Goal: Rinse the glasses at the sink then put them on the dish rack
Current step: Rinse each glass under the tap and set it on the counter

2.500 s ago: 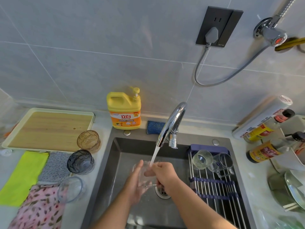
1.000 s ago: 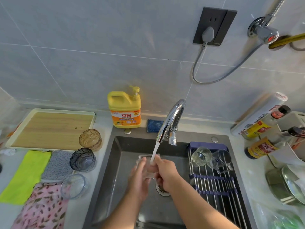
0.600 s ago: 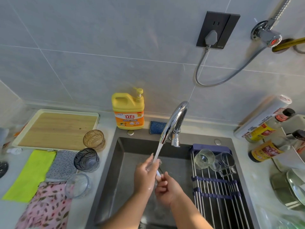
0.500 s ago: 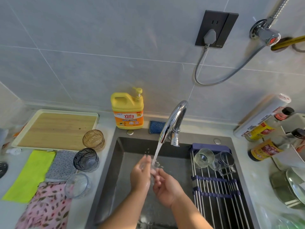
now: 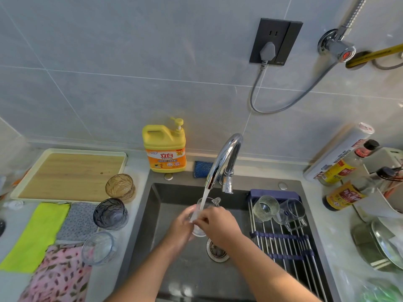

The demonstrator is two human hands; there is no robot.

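Currently: clear glass (image 5: 208, 204) under running tap (image 5: 224, 158), over sink (image 5: 165, 214) centre. Left hand (image 5: 182, 225) wraps its left side; right hand (image 5: 220, 225) curls round its right. Two glasses (image 5: 267, 208) lie on dish rack (image 5: 283, 243), right.

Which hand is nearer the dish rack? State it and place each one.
Right. The right hand grips the glass just left of the dish rack; the left hand holds the same glass from its far side, farther from the rack.
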